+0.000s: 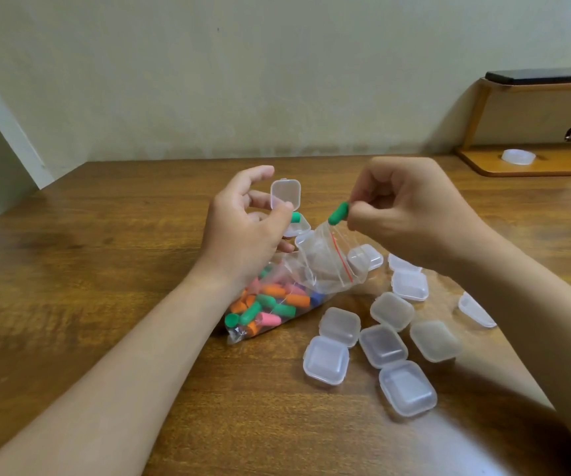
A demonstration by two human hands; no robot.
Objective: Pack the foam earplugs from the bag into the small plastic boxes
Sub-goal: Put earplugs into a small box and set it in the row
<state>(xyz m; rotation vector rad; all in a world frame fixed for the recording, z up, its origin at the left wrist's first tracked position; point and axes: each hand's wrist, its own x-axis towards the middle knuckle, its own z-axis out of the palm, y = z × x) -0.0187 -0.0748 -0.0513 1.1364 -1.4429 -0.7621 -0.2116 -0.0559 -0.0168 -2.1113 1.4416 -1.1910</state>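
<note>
**Seat the second plug beside the first**

Just above the middle of the frame, the left hand [243,231] curls its fingers round a small open clear plastic box [286,194], hinged lid standing up. The thumb lies over the box's near edge, where a green foam earplug [295,217] already sits in the base. To its right, the right hand [411,214] pinches a second green cylindrical earplug [338,213] by one end between thumb and fingertips, the other fingers curled in. That plug hangs in the air, apart from the box, over the mouth of the clear zip bag [328,266].

The step is likely to go best if the free end goes in first, angled alongside the plug already there. The left thumb probably has to shift off the opening first. Foam gives, so a light press should settle it below the rim before the lid is snapped down.

The remaining coloured foam earplugs [270,304] lie in the bag at centre, and empty clear boxes [383,345] wait at lower right on the wooden table [105,269].
</note>
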